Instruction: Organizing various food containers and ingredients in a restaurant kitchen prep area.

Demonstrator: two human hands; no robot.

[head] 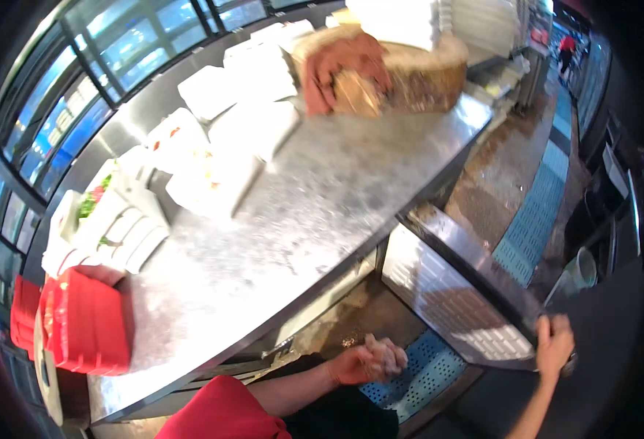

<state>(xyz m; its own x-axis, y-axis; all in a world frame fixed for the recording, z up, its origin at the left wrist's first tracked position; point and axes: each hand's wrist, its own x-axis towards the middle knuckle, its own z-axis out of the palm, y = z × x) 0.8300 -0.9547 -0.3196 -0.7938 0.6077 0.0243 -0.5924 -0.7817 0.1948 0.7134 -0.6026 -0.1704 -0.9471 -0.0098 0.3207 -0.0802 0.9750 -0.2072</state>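
Observation:
My right hand (pixel 554 345) grips the outer edge of a hinged metal door (pixel 454 291), which stands swung out from under the stainless steel counter (pixel 311 192). My left hand (pixel 371 359) is closed around pale, lumpy pieces that look like raw meat; their exact kind cannot be told. It is held low, in front of the counter's edge and left of the door, above a blue perforated floor mat (pixel 421 373).
On the counter stand red plastic containers (pixel 89 324), white trays (pixel 212 181), some holding food, and a thick round wooden block (pixel 426 77) with a reddish-brown cloth (pixel 341 60) over it. A wet walkway (pixel 503 170) runs at the right. A person in red (pixel 566 49) is far off.

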